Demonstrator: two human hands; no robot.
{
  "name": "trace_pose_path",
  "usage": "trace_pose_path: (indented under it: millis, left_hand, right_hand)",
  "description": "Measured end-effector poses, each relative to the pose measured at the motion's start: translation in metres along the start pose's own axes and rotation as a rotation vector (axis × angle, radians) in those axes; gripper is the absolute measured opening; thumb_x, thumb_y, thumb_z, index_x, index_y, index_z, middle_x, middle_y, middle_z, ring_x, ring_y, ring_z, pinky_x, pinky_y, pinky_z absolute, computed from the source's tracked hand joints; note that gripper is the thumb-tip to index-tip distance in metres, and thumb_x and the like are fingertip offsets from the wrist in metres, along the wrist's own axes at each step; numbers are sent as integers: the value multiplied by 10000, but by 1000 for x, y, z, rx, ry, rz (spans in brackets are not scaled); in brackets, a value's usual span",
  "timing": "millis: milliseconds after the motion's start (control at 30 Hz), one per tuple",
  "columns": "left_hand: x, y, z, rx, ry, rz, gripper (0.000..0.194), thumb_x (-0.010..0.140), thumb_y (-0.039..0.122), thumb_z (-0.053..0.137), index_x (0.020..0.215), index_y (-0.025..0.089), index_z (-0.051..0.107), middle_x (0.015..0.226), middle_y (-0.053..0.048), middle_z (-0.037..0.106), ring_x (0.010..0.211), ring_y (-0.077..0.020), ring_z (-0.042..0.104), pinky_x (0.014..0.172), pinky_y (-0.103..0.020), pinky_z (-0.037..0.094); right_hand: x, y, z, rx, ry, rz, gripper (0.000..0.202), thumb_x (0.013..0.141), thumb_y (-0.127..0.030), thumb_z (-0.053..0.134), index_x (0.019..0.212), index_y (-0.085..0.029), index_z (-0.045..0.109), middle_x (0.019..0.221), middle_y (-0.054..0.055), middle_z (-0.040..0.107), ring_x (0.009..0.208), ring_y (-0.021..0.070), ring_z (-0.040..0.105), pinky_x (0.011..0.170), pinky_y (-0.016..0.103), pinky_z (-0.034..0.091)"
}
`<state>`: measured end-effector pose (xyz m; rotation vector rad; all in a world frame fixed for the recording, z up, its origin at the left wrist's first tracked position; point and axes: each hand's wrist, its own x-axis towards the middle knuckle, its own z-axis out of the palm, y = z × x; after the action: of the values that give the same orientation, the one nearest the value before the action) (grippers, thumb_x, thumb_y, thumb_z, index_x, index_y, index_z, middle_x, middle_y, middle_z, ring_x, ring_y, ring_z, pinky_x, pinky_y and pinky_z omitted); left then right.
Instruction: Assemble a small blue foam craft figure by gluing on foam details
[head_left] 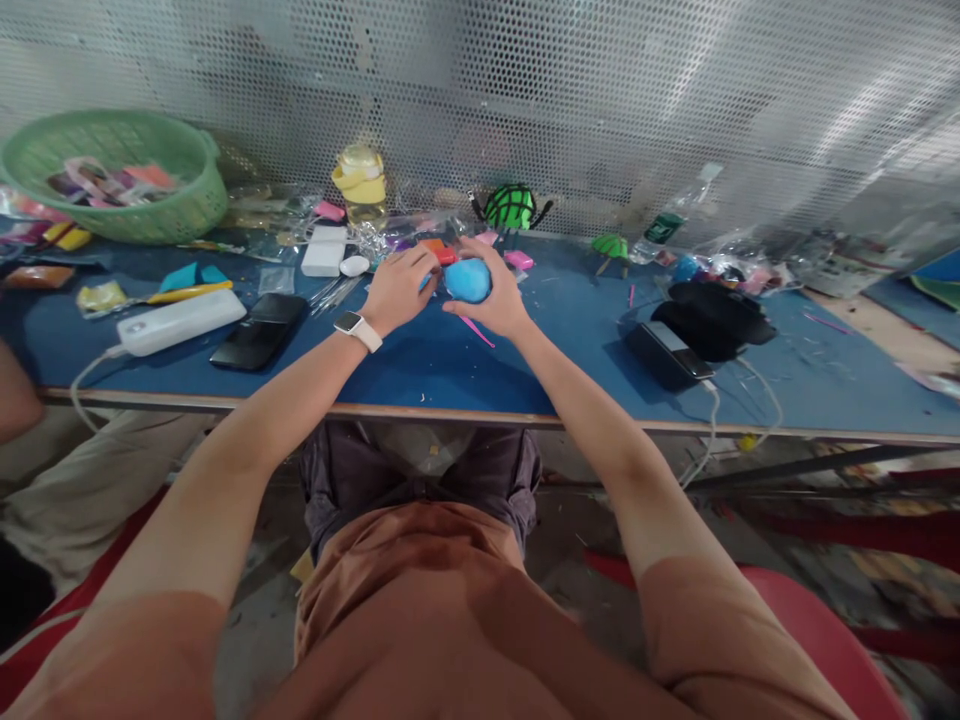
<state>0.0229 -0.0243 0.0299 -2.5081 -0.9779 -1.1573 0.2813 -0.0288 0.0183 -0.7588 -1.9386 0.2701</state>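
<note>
My right hand [499,290] is wrapped round a blue ball [467,281] that looks like soft modelling clay, just above the table. Close by on the left, my left hand [401,288], with a watch on its wrist, has its fingers curled. A small bit of blue clay [426,283] shows between its thumb and fingers, partly hidden. Just beyond the fingertips lie orange and red pieces [439,251]. Below the ball a thin pink stick tool [478,332] rests on the blue table [450,385].
Green clay figures [511,208] stand by the perforated metal panel [420,90]. Leftward are a phone [260,331], white power bank [181,322], yellow-banded bottle [361,187] and green basket [161,215]. Rightward are a black device [667,355] with a cable and a clear bottle [675,220]. Someone's arm [15,395] shows at left.
</note>
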Motion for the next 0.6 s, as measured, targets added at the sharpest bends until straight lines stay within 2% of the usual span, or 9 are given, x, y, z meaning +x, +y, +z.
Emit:
trace_pose_path:
  millis: [167, 300, 400, 600]
  left_hand:
    - [1, 4, -1, 22, 13, 21, 168, 1169, 233, 595, 1192, 200, 758, 1251, -175, 827, 1164, -368, 818, 1059, -550, 649]
    - [2, 8, -3, 28, 15, 34, 177, 1193, 251, 576, 1190, 197, 745, 1258, -180, 824, 1171, -371, 817, 1057, -554, 645]
    - [3, 10, -5, 3, 16, 35, 157, 1189, 245, 586, 1191, 208, 738, 1278, -171, 818, 1211, -362, 806, 1083, -555, 643]
    - [3, 11, -6, -29, 16, 40, 152, 1181, 237, 588, 1187, 222, 739, 1283, -165, 811, 1246, -358, 794, 1111, -569, 653]
  right_hand:
    - [-1, -6, 0, 4, 48, 38, 985, 846, -949, 905, 1616, -371, 700, 1539, 134, 807, 1479, 470, 723, 1371, 759, 504]
    - [-2, -10, 2, 55, 95, 42, 872, 918, -922, 854, 1566, -359, 697, 1490, 121, 833, 1417, 412, 770, 1345, 687, 558]
    - [-1, -8, 5, 125, 125, 61, 822, 934, -919, 833, 1524, -361, 706, 1525, 123, 819, 1435, 388, 777, 1341, 650, 581]
    - [1, -2, 6, 194, 126, 69, 738, 920, -897, 844, 1454, -395, 759, 1496, 90, 830, 1453, 389, 759, 1363, 680, 568]
